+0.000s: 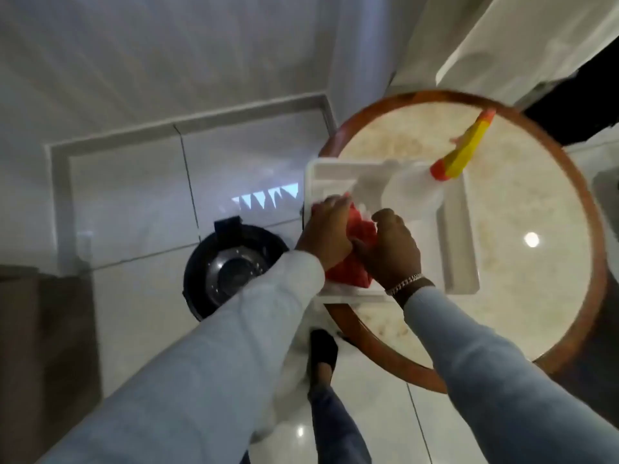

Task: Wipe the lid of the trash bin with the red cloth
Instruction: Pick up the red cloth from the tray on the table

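Observation:
The red cloth [356,259] lies bunched in the near left part of a white tray [460,249] on a round table. My left hand [326,231] presses on the cloth's left side and my right hand [392,251] grips its right side; both hands hold it. The trash bin [231,266] stands on the floor left of the table, black with a shiny metal lid [234,267], partly hidden by my left sleeve.
The round table [522,229] has a marbled top and a brown wooden rim. A spray bottle [418,192] with a yellow and orange trigger lies in the tray. My foot [323,349] stands on the glossy tiled floor. A brown cabinet [43,346] is at left.

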Demonstrator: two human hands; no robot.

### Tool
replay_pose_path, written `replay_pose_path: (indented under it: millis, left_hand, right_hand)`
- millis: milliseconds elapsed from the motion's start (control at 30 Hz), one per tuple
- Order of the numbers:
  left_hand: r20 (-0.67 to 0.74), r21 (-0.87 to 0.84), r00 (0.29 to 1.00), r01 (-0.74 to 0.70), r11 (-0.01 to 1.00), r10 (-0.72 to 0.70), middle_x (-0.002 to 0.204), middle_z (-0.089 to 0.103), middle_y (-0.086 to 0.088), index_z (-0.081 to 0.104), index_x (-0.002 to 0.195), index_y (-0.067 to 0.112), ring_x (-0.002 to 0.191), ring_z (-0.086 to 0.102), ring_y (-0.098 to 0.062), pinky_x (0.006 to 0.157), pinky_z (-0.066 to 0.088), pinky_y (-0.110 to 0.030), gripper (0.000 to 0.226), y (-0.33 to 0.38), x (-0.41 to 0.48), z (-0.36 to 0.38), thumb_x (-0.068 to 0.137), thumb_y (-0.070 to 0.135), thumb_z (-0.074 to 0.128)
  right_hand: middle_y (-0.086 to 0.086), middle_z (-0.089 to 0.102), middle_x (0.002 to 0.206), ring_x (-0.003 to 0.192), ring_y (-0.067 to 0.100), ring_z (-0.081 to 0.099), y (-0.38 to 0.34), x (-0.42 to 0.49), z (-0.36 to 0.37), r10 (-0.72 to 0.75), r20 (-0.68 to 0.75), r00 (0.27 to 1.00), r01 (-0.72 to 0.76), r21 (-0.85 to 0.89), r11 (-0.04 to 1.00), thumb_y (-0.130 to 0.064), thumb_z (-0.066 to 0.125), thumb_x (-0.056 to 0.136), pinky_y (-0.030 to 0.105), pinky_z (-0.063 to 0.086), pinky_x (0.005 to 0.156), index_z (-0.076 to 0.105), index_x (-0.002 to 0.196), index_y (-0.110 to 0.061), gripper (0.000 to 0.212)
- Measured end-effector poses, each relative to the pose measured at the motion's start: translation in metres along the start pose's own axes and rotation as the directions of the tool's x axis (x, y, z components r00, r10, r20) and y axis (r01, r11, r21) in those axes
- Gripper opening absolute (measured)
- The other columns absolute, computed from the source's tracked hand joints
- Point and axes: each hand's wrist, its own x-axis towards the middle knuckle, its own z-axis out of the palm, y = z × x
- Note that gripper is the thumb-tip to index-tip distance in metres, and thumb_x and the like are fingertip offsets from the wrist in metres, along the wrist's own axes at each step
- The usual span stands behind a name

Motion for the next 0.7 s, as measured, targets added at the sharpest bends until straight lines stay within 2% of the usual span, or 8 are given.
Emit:
replay_pose_path:
  millis: [100,200,300,400,500,600,633,700]
  left_hand:
    - [0.042,0.377,0.995,-0.104,0.92,0.095,0.127,0.053,-0.017,0.053,0.12,0.01,0.12,0.048,-0.037,0.105,0.035,-0.051,0.045,0.002,0.021,0.017,0.077,0.014,0.066]
    - [0.056,0.492,0.994,-0.112,0.864,0.097,0.12,0.055,-0.017,0.058,0.112,0.011,0.11,0.051,-0.037,0.096,0.042,-0.05,0.034,-0.003,0.028,0.028,0.08,0.021,0.066]
    - [0.088,0.401,0.995,-0.076,0.913,0.044,0.118,0.056,-0.016,0.058,0.113,0.012,0.11,0.051,-0.035,0.093,0.044,-0.047,0.035,-0.004,0.031,0.026,0.081,0.023,0.067]
    - [0.08,0.126,0.997,-0.017,0.992,0.007,0.112,0.059,-0.015,0.061,0.108,0.009,0.105,0.055,-0.033,0.092,0.047,-0.043,0.033,0.002,0.029,0.014,0.076,0.015,0.069]
    - [-0.027,-0.101,0.999,-0.024,0.995,0.022,0.112,0.063,-0.013,0.063,0.107,0.008,0.105,0.059,-0.027,0.096,0.049,-0.036,0.026,0.007,0.021,-0.007,0.081,0.004,0.061]
    - [-0.192,-0.23,0.98,-0.087,0.969,0.042,0.107,0.068,-0.009,0.065,0.101,0.01,0.092,0.056,-0.009,0.077,0.04,-0.001,0.018,0.004,0.006,-0.039,0.085,0.004,0.06]
    - [-0.25,-0.251,0.968,-0.099,0.963,0.034,0.105,0.069,-0.008,0.066,0.099,0.01,0.088,0.053,-0.004,0.066,0.036,0.007,0.015,-0.002,0.0,-0.051,0.086,0.005,0.061]
    - [-0.345,-0.292,0.938,-0.091,0.952,-0.016,0.104,0.07,-0.006,0.067,0.099,0.01,0.08,0.05,0.003,0.061,0.034,0.01,0.014,-0.022,-0.016,-0.069,0.087,0.006,0.06]
  right_hand:
    - [0.017,0.068,0.104,0.094,0.037,0.064,0.016,0.011,0.015,0.067,-0.06,0.996,-0.066,0.004,0.998,-0.028,0.074,0.078,0.035,0.044,0.071,0.052,0.109,-0.008,0.043]
    - [0.013,0.073,0.1,0.091,0.033,0.067,0.027,0.015,0.026,0.077,-0.065,0.995,-0.074,0.045,0.996,-0.022,0.074,0.079,0.033,0.048,0.076,0.06,0.108,-0.008,0.036]
    - [0.01,0.075,0.101,0.089,0.025,0.069,0.032,0.018,0.024,0.109,-0.029,0.994,-0.104,0.137,0.985,-0.02,0.076,0.078,0.034,0.053,0.085,0.067,0.107,-0.01,0.032]
    - [0.006,0.075,0.099,0.085,0.018,0.069,0.031,0.014,0.01,0.105,0.006,0.994,-0.104,0.217,0.971,-0.024,0.078,0.077,0.037,0.057,0.088,0.07,0.107,-0.013,0.033]
    - [0.003,0.075,0.096,0.085,0.017,0.07,0.017,0.006,-0.019,0.066,-0.006,0.998,-0.062,0.284,0.957,-0.027,0.077,0.078,0.045,0.06,0.082,0.069,0.106,-0.018,0.031]
    - [-0.001,0.073,0.094,0.087,0.016,0.07,-0.013,-0.002,-0.041,-0.016,0.027,1.0,0.004,0.398,0.917,-0.034,0.073,0.074,0.045,0.062,0.077,0.068,0.103,-0.025,0.03]
    - [-0.001,0.073,0.095,0.088,0.016,0.071,-0.028,-0.005,-0.042,-0.049,0.041,0.998,0.027,0.416,0.909,-0.038,0.071,0.072,0.043,0.062,0.077,0.069,0.103,-0.026,0.034]
    - [0.001,0.073,0.099,0.088,0.015,0.07,-0.058,-0.01,-0.03,-0.115,0.059,0.992,0.082,0.394,0.915,-0.043,0.068,0.07,0.038,0.06,0.075,0.068,0.107,-0.022,0.042]
